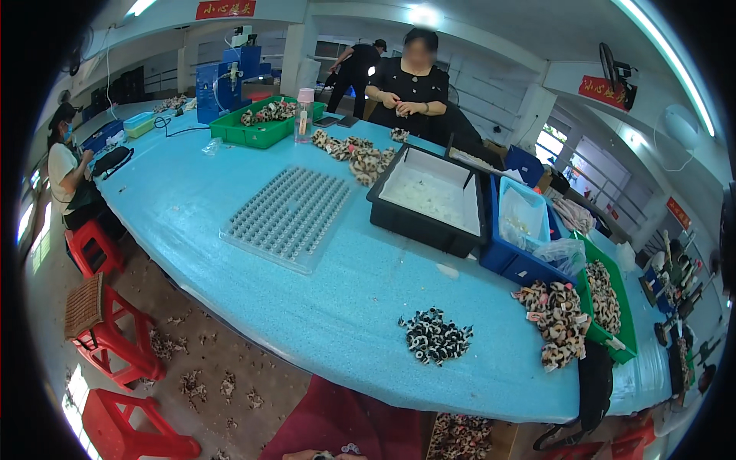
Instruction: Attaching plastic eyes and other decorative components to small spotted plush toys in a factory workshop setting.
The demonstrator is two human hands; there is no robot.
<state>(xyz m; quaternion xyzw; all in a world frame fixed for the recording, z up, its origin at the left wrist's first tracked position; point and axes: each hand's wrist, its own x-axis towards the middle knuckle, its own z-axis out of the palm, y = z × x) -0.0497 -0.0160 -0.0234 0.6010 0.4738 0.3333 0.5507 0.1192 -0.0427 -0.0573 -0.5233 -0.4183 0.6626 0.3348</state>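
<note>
At the very bottom edge, over dark red cloth (330, 414), only slivers of my hands show. My left hand (299, 455) and my right hand (351, 457) are close together, fingers bent inward around a small pale and dark piece (325, 455) that I cannot make out. Small clear, round bits (350, 448) show at my right hand. Nearest on the table is a pile of small black-and-white pieces (435, 336). To its right lies a heap of spotted plush pieces (553, 322). Farther off, a clear tray (287, 218) holds rows of small round cups.
On the blue table (337, 330) stand a black bin (425, 238), a blue crate (506, 264) and green trays (625, 337). A bottle (303, 115) is farther back. A person in black (414, 84) stands across the table. Red stools (126, 429) are at left.
</note>
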